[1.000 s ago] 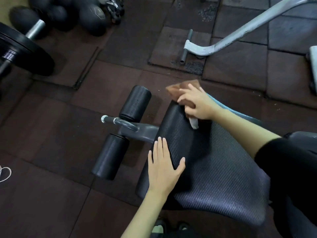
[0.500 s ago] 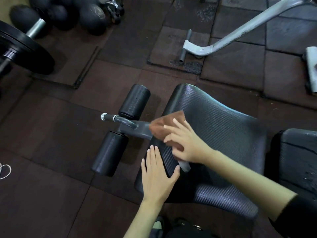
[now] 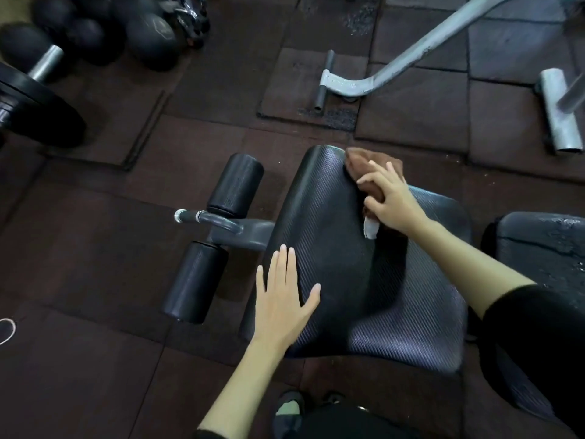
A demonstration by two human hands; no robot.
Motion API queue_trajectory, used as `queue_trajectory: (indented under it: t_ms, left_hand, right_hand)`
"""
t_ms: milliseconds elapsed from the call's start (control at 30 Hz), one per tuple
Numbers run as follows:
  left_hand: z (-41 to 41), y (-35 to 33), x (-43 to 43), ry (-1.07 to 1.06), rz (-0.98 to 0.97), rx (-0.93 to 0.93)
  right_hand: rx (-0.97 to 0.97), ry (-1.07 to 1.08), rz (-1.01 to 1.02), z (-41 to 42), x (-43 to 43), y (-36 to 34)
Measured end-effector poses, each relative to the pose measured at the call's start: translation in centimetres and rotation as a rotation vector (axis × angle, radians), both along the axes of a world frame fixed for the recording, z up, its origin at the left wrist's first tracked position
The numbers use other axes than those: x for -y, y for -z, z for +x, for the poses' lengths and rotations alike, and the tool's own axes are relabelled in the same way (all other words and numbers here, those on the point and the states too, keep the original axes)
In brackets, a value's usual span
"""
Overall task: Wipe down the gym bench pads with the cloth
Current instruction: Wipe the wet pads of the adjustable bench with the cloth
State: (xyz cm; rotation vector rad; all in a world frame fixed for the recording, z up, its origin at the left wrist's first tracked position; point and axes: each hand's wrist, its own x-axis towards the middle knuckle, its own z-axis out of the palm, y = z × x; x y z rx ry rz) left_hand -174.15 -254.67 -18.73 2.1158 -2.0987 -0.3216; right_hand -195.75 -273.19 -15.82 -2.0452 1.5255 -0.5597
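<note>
Gripping the brown cloth [image 3: 361, 163] in the curled fingers of the right hand [image 3: 391, 201], at the far edge of the seat pad [image 3: 332, 248]. Bracing with the left hand [image 3: 281, 299], laid flat with fingers straight, on the near-left edge. Best to press firmly, pull overlapping strokes along the ribbing, and cover the rolled edges, then the foam rollers [image 3: 235, 185].

Most of the cloth [image 3: 361, 162] lies hidden under the right grip [image 3: 392, 202] that holds it; only a brown far corner and a white tag show. The left grip [image 3: 281, 301] covers part of the seat pad [image 3: 335, 245] at its near-left edge. The back pad [image 3: 544, 242] runs off the right edge, the weight plate [image 3: 31, 106] off the left, and the grey frame tube [image 3: 411, 55] off the top. A chrome object [image 3: 190, 17] at the top is blurred, perhaps dumbbell handles. A pale loop [image 3: 7, 331] is cut by the left edge.
</note>
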Motion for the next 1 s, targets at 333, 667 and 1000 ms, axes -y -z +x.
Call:
queue_trajectory:
  t_ms: [333,667,1000]
  left_hand:
    - [0.1,0.1,0.1,0.028,-0.018,-0.051]
    - [-3.0,-0.4,-0.6,0.117,-0.054,0.066]
    - [-8.6,-0.1,-1.4,0.328,-0.022,0.114]
  right_hand:
    - [-0.021,0.047,0.007,1.7,-10.8,2.0]
    - [-0.093,-0.129,-0.01,-4.8,-21.2,2.9]
    - [-0.022,0.222,0.059,-4.8,-24.0,2.9]
